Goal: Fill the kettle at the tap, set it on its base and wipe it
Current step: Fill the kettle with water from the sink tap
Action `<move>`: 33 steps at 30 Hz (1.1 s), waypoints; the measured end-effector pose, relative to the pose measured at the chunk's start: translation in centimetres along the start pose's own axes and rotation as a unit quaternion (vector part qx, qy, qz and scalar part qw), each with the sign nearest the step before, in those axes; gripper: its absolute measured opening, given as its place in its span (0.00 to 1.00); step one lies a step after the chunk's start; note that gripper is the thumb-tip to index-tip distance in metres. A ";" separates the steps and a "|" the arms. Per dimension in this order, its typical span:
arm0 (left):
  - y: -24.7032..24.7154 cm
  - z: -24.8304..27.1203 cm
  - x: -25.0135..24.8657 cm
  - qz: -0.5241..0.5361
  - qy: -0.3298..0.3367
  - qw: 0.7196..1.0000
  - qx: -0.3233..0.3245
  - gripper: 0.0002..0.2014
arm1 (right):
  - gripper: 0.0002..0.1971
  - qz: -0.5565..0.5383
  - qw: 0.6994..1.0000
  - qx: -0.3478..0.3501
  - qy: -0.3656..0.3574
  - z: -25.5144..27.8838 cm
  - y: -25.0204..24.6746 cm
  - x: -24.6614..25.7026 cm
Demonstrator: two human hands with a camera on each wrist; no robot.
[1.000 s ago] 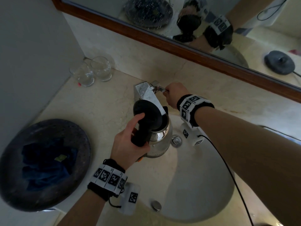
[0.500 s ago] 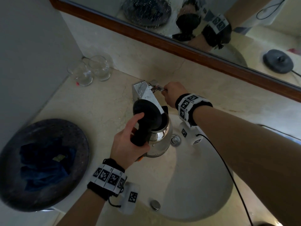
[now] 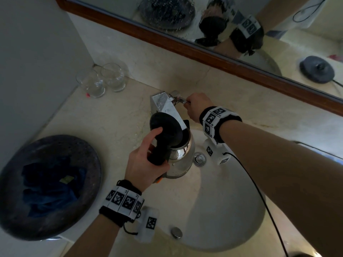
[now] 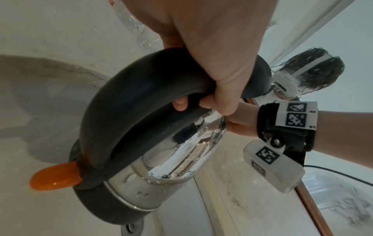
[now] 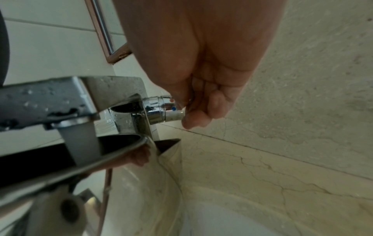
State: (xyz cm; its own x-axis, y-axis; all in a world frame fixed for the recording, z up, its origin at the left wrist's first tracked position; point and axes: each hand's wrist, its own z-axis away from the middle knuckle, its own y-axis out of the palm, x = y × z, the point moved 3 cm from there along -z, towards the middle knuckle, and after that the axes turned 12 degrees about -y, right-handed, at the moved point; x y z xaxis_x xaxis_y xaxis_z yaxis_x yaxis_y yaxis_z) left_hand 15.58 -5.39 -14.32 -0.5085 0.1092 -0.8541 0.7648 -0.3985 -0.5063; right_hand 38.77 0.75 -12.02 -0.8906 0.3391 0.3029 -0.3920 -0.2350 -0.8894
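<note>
Now my left hand (image 3: pixel 146 164) wraps the black handle of the shiny steel kettle (image 3: pixel 181 156), lid up, its mouth under the tap (image 3: pixel 163 106) over the sink (image 3: pixel 222 210); right of the tap, my right hand (image 3: pixel 196 106) pinches the lever (image 5: pixel 171 110).

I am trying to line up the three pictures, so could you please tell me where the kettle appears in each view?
Head: kettle at centre, over the basin, under the tap.
Left wrist: kettle fills the centre, left hand round its black handle.
Right wrist: only its open rim shows at lower left, water running in.
Shared landmark: the right hand on the tap lever.
</note>
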 end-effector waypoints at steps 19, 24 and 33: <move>-0.1 0.1 -0.1 0.008 -0.016 1.000 0.008 0.49 | 0.14 0.008 1.000 0.004 -0.001 0.1 0.0 0.1; 0.0 0.0 -0.1 0.007 -0.011 1.000 0.009 0.48 | 0.14 0.016 1.000 0.012 0.000 0.2 -0.2 0.3; 0.0 0.0 -0.4 0.004 -0.006 1.000 0.013 0.49 | 0.15 0.021 1.000 0.018 -0.007 1.4 -0.2 1.7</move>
State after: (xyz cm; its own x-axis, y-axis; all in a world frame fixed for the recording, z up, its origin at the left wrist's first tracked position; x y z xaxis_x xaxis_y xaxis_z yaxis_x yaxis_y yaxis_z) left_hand 15.78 -5.42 -13.97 -0.5068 0.0950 -0.8568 0.7585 -0.4231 -0.4956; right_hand 37.06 0.11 -10.90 -0.9090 0.3166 0.2712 -0.3630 -0.2813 -0.8883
